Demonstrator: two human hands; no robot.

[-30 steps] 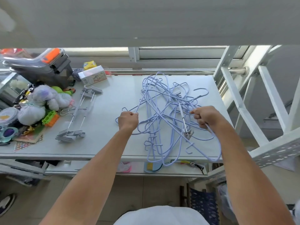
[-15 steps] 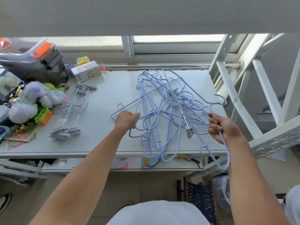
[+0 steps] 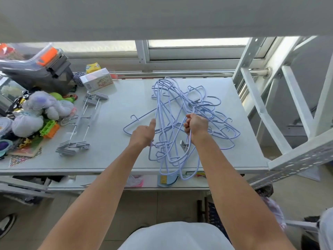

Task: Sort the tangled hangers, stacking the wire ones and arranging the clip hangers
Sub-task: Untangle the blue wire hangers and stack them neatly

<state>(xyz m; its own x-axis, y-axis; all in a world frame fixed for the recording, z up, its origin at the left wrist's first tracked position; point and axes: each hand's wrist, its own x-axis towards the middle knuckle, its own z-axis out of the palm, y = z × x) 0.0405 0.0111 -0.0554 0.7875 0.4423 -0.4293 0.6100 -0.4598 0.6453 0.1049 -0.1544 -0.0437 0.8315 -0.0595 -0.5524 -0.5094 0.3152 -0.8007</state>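
A tangle of pale blue wire hangers [image 3: 182, 114] lies on the right half of the white table [image 3: 111, 159], with some loops hanging over the front edge. My right hand [image 3: 196, 126] grips several wires in the middle of the tangle. My left hand [image 3: 143, 133] holds a wire at the tangle's left side, fingers curled and thumb raised. A metal clip hanger is caught in the tangle, with one grey clip [image 3: 183, 144] just below my right wrist. More grey clip hangers [image 3: 81, 123] lie together on the table's left half, apart from the tangle.
Plush toys [image 3: 39, 109], a small box [image 3: 97, 81], a grey bin with an orange latch [image 3: 45, 65] and small clutter crowd the table's left end. A white metal frame [image 3: 270, 114] stands against the right edge. A window rail runs behind.
My right hand came back from the table's right front corner to the middle of the tangle, bringing its hanger along. My left hand shifted right and its thumb lifted.
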